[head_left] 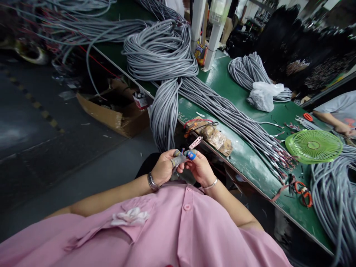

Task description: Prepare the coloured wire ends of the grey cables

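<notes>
Close to my body, my left hand is closed around the end of a grey cable, with tape on its fingertips. Thin coloured wires stick out of the cable end between the two hands. My right hand pinches at these wires, a blue wrap on its thumb; its fingertips partly hide what they grip. Just beyond the hands, a pink tool with holes lies by the table edge. A hanging bundle of grey cables drops from the table just past my left hand.
Coiled grey cables lie on the green table, beside a taped block. A green fan and orange-handled scissors are to the right. An open cardboard box stands on the floor. Another person's arm shows far right.
</notes>
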The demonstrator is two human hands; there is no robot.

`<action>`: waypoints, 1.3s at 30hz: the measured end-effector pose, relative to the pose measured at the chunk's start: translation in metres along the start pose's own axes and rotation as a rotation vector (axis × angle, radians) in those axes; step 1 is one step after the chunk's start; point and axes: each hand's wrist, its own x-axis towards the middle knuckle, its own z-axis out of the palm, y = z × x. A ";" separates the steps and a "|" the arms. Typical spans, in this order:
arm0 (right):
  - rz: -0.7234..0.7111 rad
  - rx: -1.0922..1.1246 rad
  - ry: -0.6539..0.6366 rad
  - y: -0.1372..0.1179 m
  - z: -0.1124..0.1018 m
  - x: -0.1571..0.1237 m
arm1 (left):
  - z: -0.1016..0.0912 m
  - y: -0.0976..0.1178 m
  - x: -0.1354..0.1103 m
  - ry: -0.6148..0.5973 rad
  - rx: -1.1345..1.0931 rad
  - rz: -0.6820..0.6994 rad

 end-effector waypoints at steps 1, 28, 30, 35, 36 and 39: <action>-0.008 -0.002 0.008 0.000 0.000 -0.001 | 0.001 0.001 0.000 0.011 0.003 0.011; -0.154 0.002 0.115 -0.013 -0.008 0.039 | 0.010 0.011 0.017 -0.009 0.011 -0.018; -0.175 0.043 0.155 -0.013 -0.007 0.041 | 0.010 0.009 0.018 -0.008 0.022 -0.020; -0.138 0.091 0.112 -0.011 -0.009 0.041 | 0.009 0.008 0.017 0.001 0.016 -0.021; -0.107 0.099 0.092 -0.011 -0.010 0.039 | 0.009 0.008 0.016 0.003 0.015 -0.017; -0.019 0.118 0.055 -0.014 -0.011 0.034 | 0.010 0.011 0.010 0.010 0.016 -0.007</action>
